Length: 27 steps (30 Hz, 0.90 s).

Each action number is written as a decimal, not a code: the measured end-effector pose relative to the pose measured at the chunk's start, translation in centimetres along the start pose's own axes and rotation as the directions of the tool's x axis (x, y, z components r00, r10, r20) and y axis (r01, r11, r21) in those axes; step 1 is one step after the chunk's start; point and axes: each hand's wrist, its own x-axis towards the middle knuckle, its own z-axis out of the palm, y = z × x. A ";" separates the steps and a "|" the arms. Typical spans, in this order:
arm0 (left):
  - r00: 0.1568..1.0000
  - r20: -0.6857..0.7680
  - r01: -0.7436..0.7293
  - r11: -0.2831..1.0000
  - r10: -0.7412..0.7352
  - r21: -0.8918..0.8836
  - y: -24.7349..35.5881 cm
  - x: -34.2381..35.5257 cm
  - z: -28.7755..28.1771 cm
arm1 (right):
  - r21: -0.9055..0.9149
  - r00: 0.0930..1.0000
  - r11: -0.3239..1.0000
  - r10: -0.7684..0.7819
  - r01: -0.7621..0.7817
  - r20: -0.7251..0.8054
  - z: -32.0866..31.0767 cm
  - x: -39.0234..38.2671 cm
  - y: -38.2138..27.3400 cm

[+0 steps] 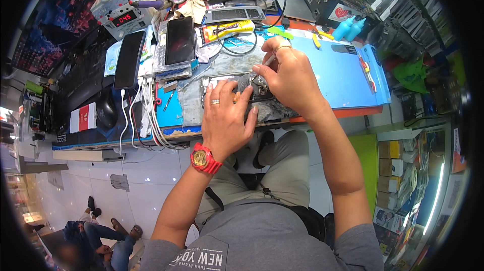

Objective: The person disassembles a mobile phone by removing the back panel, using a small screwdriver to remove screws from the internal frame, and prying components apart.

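An opened smartphone [261,90] lies sideways on a worn grey cloth [194,105], its inner parts and camera module bare at the right end. My left hand [224,107] rests over its left part with fingers spread, pressing on it; the covered area is hidden. Above the right end, my right hand [292,72] pinches a thin, pale, stick-like tool [270,61] whose tip points down toward the phone's inside. Whether it is a screwdriver or tweezers I cannot make out.
Left of the cloth lie two dark phones [129,60] [180,41] and white cables [146,112]. Behind them stands a power supply [123,18] with a red display. A blue mat [327,69] on the right holds a red-handled tool [366,73]. Light-blue bottles [349,28] stand beyond.
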 end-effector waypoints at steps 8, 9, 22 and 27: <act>1.000 0.015 -0.002 1.000 0.002 0.018 -0.1 -0.1 0.3 | 0.137 0.993 0.990 0.042 -0.027 -0.109 0.6 0.5 1.4; 1.000 0.014 0.002 1.000 -0.002 0.019 -0.1 -0.1 0.4 | 0.138 0.993 0.990 0.055 -0.040 -0.101 0.6 0.5 1.4; 1.000 0.012 0.004 1.000 -0.005 0.030 0.1 -0.1 0.4 | -0.143 0.983 0.973 -0.181 0.181 0.012 0.9 0.8 1.5; 1.000 0.012 0.004 1.000 -0.004 -0.004 -0.1 0.0 0.4 | -0.030 0.990 0.992 -0.119 0.121 0.072 0.5 2.0 0.7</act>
